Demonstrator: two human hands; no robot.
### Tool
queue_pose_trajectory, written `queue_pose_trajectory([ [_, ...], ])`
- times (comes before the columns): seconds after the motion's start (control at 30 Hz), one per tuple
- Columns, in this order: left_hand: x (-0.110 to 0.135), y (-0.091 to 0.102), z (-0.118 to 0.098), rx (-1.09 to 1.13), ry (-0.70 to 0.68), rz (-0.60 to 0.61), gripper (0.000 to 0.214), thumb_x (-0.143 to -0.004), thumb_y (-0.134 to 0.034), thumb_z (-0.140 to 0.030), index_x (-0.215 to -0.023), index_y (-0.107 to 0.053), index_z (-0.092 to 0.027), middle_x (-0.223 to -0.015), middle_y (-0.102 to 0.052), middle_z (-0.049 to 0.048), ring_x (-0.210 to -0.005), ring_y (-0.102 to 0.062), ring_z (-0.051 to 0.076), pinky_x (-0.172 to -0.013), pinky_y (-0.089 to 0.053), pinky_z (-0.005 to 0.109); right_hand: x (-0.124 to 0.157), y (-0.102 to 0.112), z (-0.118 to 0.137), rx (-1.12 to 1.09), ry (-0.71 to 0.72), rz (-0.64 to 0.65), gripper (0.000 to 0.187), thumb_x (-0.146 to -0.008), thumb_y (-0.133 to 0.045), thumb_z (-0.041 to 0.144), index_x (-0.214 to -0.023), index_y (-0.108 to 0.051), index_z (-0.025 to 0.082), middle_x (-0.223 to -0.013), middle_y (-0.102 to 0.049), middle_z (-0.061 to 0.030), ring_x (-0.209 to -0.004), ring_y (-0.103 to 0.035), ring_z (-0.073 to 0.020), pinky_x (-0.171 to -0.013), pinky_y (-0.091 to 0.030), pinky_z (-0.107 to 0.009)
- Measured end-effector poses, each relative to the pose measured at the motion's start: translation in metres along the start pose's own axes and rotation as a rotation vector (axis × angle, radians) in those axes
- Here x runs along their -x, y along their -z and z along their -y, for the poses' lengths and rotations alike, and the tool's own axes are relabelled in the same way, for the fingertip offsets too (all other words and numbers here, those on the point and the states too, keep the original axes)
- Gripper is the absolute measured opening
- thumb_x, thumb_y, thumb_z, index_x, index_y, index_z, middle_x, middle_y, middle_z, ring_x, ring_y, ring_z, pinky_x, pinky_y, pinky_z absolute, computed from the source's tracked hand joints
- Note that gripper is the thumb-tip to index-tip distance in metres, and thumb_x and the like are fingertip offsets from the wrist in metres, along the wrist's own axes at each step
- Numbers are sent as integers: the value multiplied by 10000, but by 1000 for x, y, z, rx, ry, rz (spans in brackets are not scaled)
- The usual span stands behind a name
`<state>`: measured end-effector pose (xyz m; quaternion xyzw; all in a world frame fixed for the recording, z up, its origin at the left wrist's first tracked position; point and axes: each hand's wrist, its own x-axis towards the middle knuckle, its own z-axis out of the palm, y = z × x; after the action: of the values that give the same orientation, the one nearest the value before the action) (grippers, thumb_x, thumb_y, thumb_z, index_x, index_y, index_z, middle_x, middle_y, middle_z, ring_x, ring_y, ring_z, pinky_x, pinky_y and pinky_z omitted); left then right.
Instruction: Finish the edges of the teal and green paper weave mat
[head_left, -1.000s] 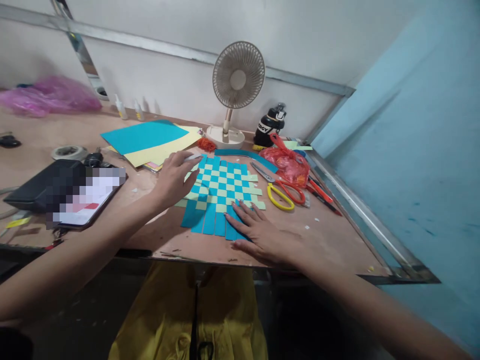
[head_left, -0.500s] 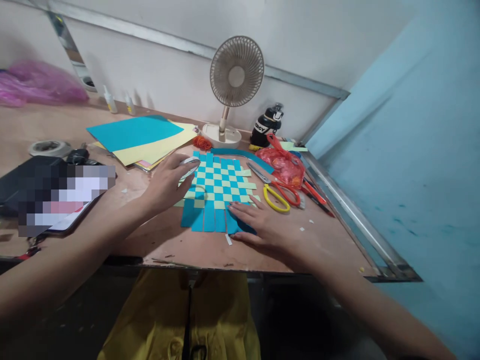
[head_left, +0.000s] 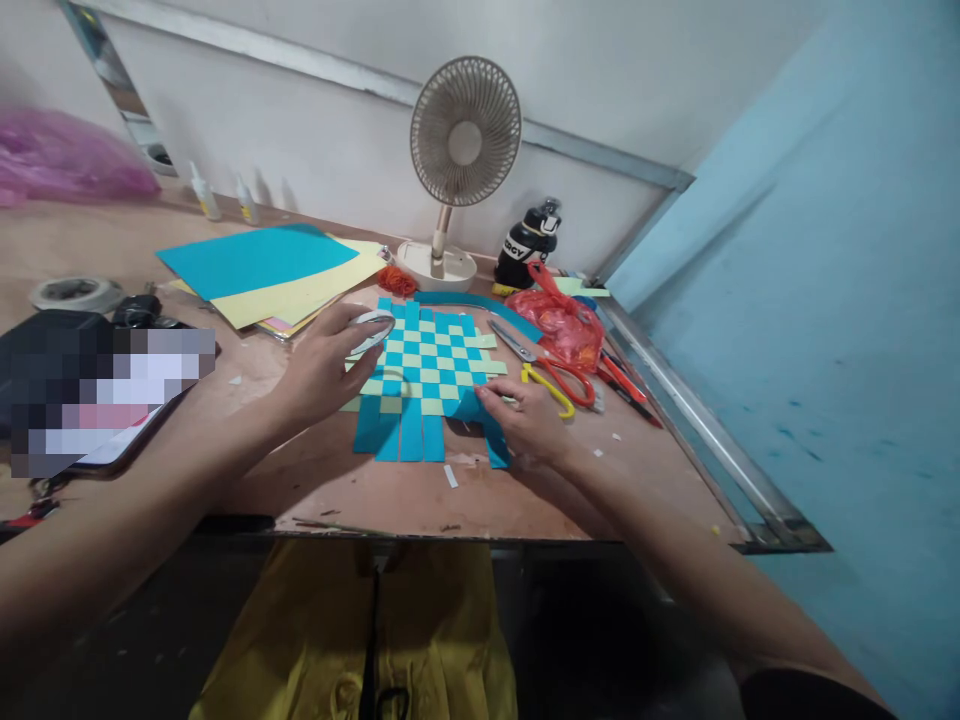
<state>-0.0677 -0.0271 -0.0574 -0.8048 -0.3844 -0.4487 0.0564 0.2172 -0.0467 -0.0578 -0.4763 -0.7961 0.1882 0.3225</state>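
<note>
A mat of woven blue and pale green paper strips [head_left: 427, 350] lies flat on the table, the blue ends pointing towards me. My left hand [head_left: 319, 365] hovers at its left edge, fingers curled around a thin white ring that looks like a roll of tape [head_left: 369, 332]. At the near right corner, my right hand [head_left: 525, 415] is closed in a pinch on a blue paper strip [head_left: 463, 405], which is raised and bent back over the weave. Beside that hand, another blue strip end [head_left: 496, 448] hangs down to the tabletop. The right fingertips partly cover the strip.
Scissors [head_left: 559, 380] with yellow and red handles lie right of the mat, near a red plastic bag [head_left: 559, 325]. Behind stand a fan [head_left: 435, 262] and a black bottle [head_left: 525, 250]. Coloured sheets [head_left: 259, 260] and a phone [head_left: 142, 410] are on the left.
My right hand has gone from lying flat on the near blue strips to pinching one and lifting its end back. My left hand keeps the white ring in nearly the same place.
</note>
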Motion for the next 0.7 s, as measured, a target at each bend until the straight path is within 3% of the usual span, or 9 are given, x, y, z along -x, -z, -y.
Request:
queue_pose_trajectory([
  [0.13,-2,4,-8,144,115,24,292,-889,-568,-243,-1159,-647,-165,-1141,-604,111,-1030,-602,212,-683,-540,270,0,-1,4,-212,-163,-6,263,-853,-547,351,-698,-661,172,-688,-670,-12,-671,-617,-156,-620,-467,-268],
  [0.23,-4,7,-14,236,176,40,283,-887,-580,-278,-1141,-662,-183,-1150,-603,96,-1006,-605,195,-625,-526,236,0,2,10,-295,-184,44,207,-826,-544,280,-701,-673,177,-764,-717,-32,-751,-657,-171,-694,-511,-292],
  [0.33,-7,10,-20,369,245,61,254,-896,-573,-303,-1100,-682,-197,-1168,-602,89,-1043,-598,194,-664,-540,236,-4,6,21,-194,-107,5,191,-844,-553,296,-753,-681,188,-798,-719,-32,-796,-663,-180,-745,-521,-319],
  [0.4,-8,11,-24,475,288,68,235,-895,-578,-313,-1065,-693,-198,-1172,-600,91,-1088,-583,205,-702,-551,246,-10,7,29,-160,-43,-46,169,-847,-596,333,-887,-680,192,-893,-717,-41,-838,-664,-183,-785,-529,-337],
  [0.53,-8,12,-31,619,322,87,216,-878,-602,-328,-1014,-707,-197,-1159,-592,98,-1134,-561,228,-771,-563,285,-27,-1,41,-170,90,-13,387,-814,-681,361,-1165,-604,218,-1154,-654,-80,-946,-653,-189,-797,-548,-337],
  [0.7,-6,16,-36,655,263,134,203,-855,-637,-289,-1027,-715,-214,-1157,-618,92,-1200,-528,243,-909,-517,331,-47,-4,42,-142,202,94,160,-866,-622,312,-961,-686,200,-953,-688,-43,-808,-639,-143,-669,-519,-262],
])
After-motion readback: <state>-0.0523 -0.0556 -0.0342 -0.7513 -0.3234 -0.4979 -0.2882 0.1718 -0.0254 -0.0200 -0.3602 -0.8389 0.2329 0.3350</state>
